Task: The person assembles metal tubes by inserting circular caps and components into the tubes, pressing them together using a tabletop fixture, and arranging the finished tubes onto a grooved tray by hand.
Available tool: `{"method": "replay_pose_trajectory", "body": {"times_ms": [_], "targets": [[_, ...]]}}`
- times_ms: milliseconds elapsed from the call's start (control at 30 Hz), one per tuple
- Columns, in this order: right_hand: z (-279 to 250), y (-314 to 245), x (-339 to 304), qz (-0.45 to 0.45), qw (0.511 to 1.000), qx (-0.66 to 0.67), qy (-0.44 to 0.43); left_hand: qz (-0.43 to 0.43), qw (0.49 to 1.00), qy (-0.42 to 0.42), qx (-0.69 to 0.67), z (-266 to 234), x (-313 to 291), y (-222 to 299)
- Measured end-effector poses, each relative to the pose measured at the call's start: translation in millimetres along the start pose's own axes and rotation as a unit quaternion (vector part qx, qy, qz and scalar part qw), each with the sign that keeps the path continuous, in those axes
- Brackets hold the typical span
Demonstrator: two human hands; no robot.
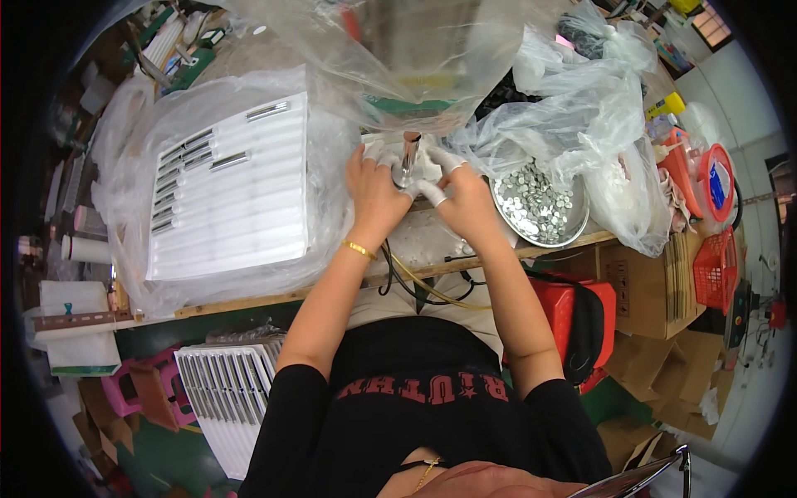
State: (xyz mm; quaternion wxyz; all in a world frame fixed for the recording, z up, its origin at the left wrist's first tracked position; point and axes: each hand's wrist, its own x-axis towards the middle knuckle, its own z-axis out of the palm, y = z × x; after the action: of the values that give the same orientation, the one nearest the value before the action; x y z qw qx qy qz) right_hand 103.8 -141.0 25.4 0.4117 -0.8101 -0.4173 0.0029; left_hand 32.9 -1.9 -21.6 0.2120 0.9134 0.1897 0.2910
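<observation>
White slotted tray (237, 195) left; round metal dish (540, 207) right; red basket (716, 270).

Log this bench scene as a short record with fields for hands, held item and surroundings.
left hand: on a slim shiny metal piece, with white finger covers
right hand: on the same piece, from the other side
left of hands: white ribbed tray in clear plastic, a few metal tubes in its grooves
right of hands: round metal bowl of small silvery parts
above: clear plastic sheeting
</observation>
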Motion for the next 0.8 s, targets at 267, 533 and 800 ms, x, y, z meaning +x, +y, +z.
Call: {"method": "replay_pose_trajectory", "body": {"times_ms": [267,533,800], "targets": [[-14.3,34.6,-7.7,0.073,0.994,0.060,0.049,-0.018,0.997,0.012,0.080,11.8,12.6,-5.5],[-39.5,65.9,39.1,0.057,0.985,0.023,0.164,-0.008,1.000,0.012,0.003,3.0,7.3,-2.8],[-22.8,138.6,123.2,0.008,0.923,-0.385,0.031,0.026,0.999,0.021,0.022,-22.0,8.2,20.3]]}}
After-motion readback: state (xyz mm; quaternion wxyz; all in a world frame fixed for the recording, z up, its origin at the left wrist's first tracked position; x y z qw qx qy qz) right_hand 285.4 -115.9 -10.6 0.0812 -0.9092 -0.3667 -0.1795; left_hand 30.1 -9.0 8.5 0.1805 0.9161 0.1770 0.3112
